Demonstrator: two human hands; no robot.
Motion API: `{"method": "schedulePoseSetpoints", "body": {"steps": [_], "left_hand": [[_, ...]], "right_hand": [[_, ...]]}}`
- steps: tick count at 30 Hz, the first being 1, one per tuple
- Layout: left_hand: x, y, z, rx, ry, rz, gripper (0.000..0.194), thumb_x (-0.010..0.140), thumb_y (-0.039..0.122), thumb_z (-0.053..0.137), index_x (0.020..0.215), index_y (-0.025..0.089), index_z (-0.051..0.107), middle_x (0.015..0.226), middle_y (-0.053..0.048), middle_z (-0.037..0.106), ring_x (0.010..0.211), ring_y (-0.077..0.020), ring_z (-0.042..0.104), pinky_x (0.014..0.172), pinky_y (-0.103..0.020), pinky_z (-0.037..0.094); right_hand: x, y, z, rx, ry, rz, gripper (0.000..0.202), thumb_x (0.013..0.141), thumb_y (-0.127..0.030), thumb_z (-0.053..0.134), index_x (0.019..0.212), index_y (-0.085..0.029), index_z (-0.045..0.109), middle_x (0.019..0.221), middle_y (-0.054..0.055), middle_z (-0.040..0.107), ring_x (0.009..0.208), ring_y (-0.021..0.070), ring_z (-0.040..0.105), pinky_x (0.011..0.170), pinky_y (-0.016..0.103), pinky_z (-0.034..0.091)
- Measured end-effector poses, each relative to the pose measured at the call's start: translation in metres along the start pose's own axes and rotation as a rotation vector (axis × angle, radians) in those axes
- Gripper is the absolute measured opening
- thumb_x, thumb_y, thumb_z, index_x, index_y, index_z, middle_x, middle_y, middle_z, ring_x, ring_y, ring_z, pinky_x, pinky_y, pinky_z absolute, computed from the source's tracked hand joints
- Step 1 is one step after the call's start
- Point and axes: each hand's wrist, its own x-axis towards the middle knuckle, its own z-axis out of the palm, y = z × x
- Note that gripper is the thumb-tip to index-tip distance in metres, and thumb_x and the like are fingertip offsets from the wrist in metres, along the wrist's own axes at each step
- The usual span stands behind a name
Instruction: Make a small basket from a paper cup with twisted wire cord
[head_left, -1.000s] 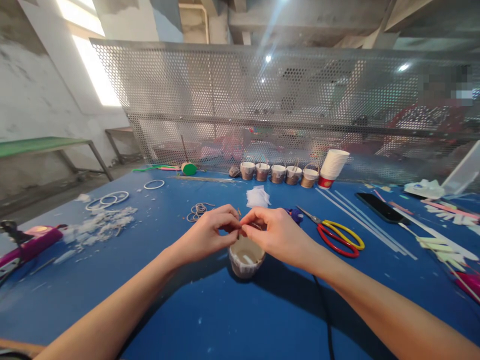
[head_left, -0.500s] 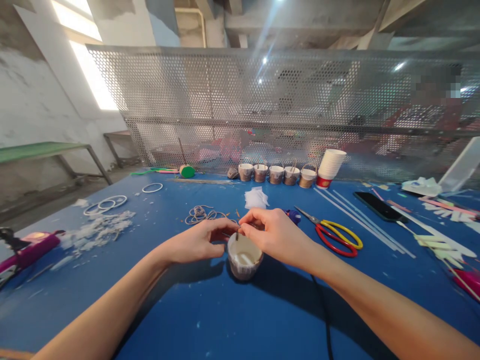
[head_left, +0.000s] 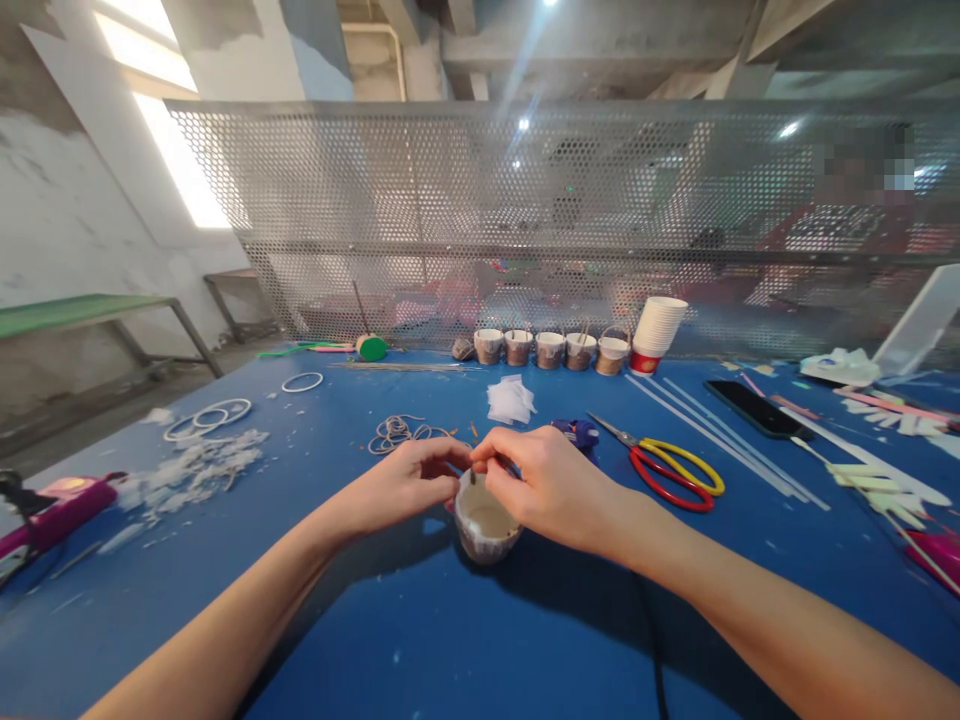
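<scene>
A small cup point(head_left: 486, 548) with a whitish, uneven outer wrap stands upright on the blue tabletop in front of me. A short dark piece point(head_left: 473, 479) shows at its far rim, inside the mouth. My left hand point(head_left: 401, 487) curls at the cup's left rim, thumb at the near side and fingers behind, closed about the edge. From the right, my right hand point(head_left: 547, 485) reaches over the rim, thumb and forefinger pinched together by the dark piece. Whatever lies between those fingertips is hidden. Behind the hands lies loose twine point(head_left: 401, 433).
Several similar cups point(head_left: 550, 350) and a paper-cup stack point(head_left: 660, 330) line the back. White squares point(head_left: 511, 399), a dark blue bundle point(head_left: 576, 433), scissors point(head_left: 671, 475), white strips point(head_left: 716, 440) and a phone point(head_left: 754, 408) lie around. White scraps point(head_left: 199, 465) cover the left.
My right hand has shifted slightly left and down at the rim, its pinch now tighter over the cup. The camera view has moved a little. The cup stays in place.
</scene>
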Motion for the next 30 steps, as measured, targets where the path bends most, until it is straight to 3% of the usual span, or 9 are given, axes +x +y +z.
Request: {"method": "schedulePoseSetpoints", "body": {"steps": [5, 15, 30], "left_hand": [[0.004, -0.001, 0.003, 0.039, 0.087, -0.011, 0.018, 0.068, 0.019, 0.052, 0.082, 0.017, 0.063, 0.071, 0.002, 0.064, 0.066, -0.0136, 0.059, 0.062, -0.024, 0.047], [0.012, 0.002, 0.005, 0.152, 0.151, -0.002, 0.013, 0.062, 0.016, 0.057, 0.073, 0.017, 0.062, 0.067, 0.001, 0.064, 0.067, -0.0151, 0.061, 0.061, -0.024, 0.047], [0.006, 0.009, 0.013, 0.282, 0.258, 0.091, 0.004, 0.064, 0.016, 0.054, 0.064, 0.016, 0.058, 0.06, 0.003, 0.058, 0.059, -0.0125, 0.055, 0.057, -0.023, 0.045]], "right_hand": [[0.0, 0.001, 0.0, -0.01, -0.001, -0.037, 0.022, 0.08, -0.01, 0.048, 0.087, -0.013, 0.068, 0.062, 0.002, 0.065, 0.05, 0.0105, 0.048, 0.052, 0.023, 0.034], [0.003, 0.002, 0.001, 0.016, -0.037, -0.034, 0.026, 0.08, -0.01, 0.047, 0.094, -0.012, 0.068, 0.066, 0.004, 0.068, 0.05, 0.0111, 0.048, 0.051, 0.023, 0.033], [0.005, 0.003, -0.002, -0.002, -0.085, -0.069, 0.026, 0.082, -0.014, 0.044, 0.097, -0.012, 0.065, 0.082, 0.012, 0.072, 0.071, 0.0216, 0.063, 0.06, 0.029, 0.04]]}}
